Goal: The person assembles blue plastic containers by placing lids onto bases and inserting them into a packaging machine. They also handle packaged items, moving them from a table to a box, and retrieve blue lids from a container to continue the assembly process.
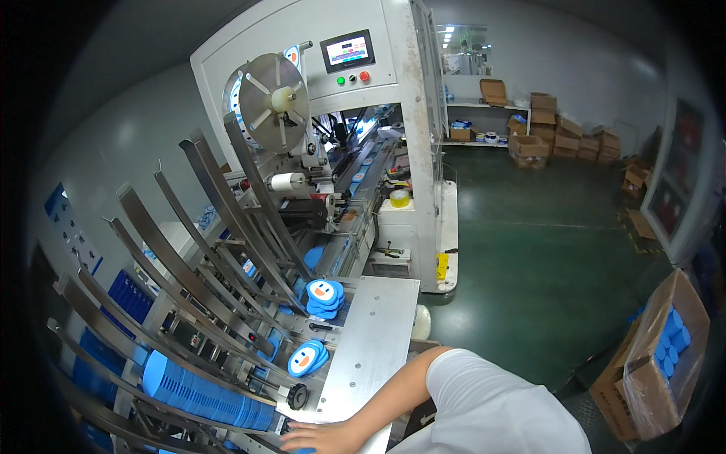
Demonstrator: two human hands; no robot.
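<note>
My right hand (325, 436) reaches in at the lower edge with fingers stretched out and spread. It is at the front end of the metal feeder, beside a long leaning row of blue rounded pads (204, 395). A sliver of blue shows under its fingers; what it belongs to is cut off. Beyond the hand are a black knob (297, 396) and a small pile of blue pads with a white cartoon face (308, 359). A second such pile (324, 296) lies farther up. My left hand is out of sight.
Tall metal guide rails (162, 250) rise on the left. A flat metal plate (370, 333) runs beside the feeder. Behind stands a white machine (318, 45) with a reel (265, 102) and screen (348, 51). A carton (643, 386) of blue pieces sits at right.
</note>
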